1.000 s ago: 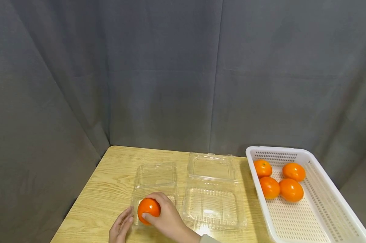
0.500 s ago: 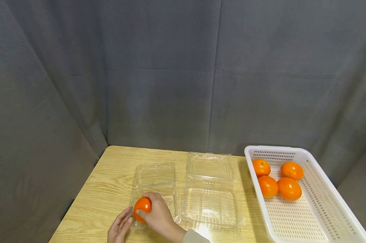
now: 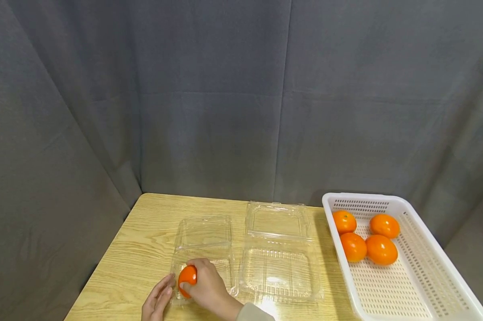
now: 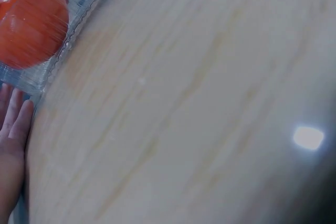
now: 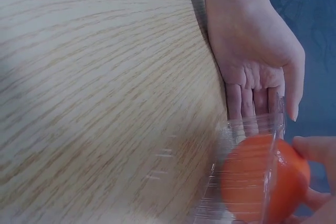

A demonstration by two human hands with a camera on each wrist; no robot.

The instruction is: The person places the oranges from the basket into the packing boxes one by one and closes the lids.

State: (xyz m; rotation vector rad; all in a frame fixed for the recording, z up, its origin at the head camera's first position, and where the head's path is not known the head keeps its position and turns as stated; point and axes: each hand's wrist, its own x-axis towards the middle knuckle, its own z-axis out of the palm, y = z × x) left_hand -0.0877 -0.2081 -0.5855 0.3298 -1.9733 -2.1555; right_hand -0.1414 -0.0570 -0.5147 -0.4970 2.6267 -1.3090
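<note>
An orange (image 3: 187, 277) sits in the left half of the base of a clear clamshell container (image 3: 204, 232), whose lid lies folded back. My right hand (image 3: 209, 286) grips it from the right, thumb on the near side and fingers over the top. In the right wrist view the orange (image 5: 252, 179) shows through the clear wall. At the container's left side is my left hand (image 3: 158, 298), its fairly straight fingers touching the wall. The left wrist view has the left hand (image 4: 11, 135) below the container's corner. The orange's underside is hidden.
A second clear clamshell (image 3: 279, 272) lies with its lid back to the right. Beyond it stands a white perforated basket (image 3: 394, 290) with several oranges (image 3: 381, 249). Grey curtains (image 3: 225, 111) hang behind the wooden table (image 3: 133, 249).
My right hand has carried the orange left and slightly down inside the left container. My left hand has stayed at the container's side. The head view has shifted slightly.
</note>
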